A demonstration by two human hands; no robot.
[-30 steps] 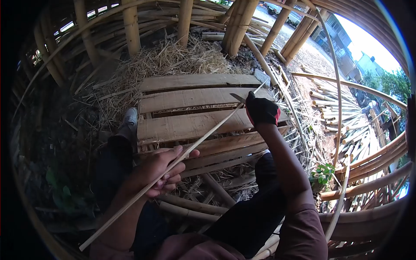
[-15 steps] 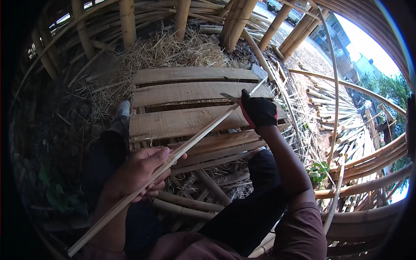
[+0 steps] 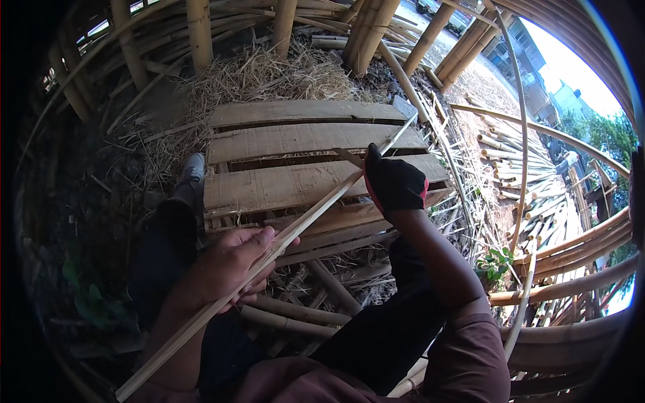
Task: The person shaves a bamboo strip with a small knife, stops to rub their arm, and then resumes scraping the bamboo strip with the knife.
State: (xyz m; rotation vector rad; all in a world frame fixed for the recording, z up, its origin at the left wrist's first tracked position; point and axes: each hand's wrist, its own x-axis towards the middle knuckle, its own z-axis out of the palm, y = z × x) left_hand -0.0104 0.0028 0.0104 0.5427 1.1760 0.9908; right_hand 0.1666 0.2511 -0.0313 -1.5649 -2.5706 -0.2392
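A long split bamboo strip point(image 3: 321, 209) runs slantwise from the lower left up to the right, over a slatted wooden bench. My left hand point(image 3: 243, 263), bare, is closed round the strip near its middle, thumb on top. Farther up the strip is my right hand point(image 3: 398, 181), in a black and red glove, its fingers closed. From that fist a knife point(image 3: 348, 158) sticks out to the left, its blade lying across the strip. The knife's handle is hidden inside the glove.
The wooden slat bench point(image 3: 269, 188) stands in front of me, with straw shavings point(image 3: 269, 77) behind it. Upright bamboo posts point(image 3: 369, 33) rise at the back. Cut bamboo poles point(image 3: 531, 181) are piled at the right. My shoe point(image 3: 193, 166) is left of the bench.
My right hand has come slightly down and left along the strip with the knife. My left hand and the strip have shifted a little to the right.
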